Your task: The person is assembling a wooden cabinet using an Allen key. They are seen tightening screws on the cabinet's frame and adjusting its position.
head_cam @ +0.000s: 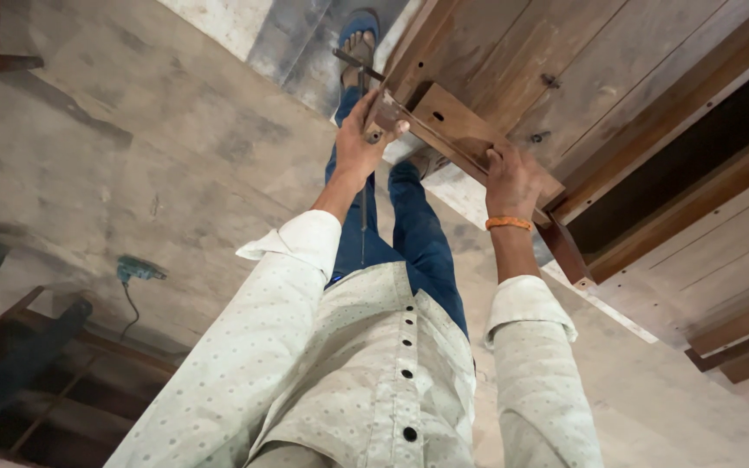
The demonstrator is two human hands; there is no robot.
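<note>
Concrete floor; both hands grip wooden block.

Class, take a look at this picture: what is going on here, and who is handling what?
A person in a pale dotted shirt and blue jeans stands on a concrete floor, seen from a head camera looking down. Both hands are on a wooden piece set against a large wooden panel. The left hand grips a thin metal tool at the piece's end; the right hand, with an orange wristband, presses on the piece. A green power drill lies on the floor to the left.
</note>
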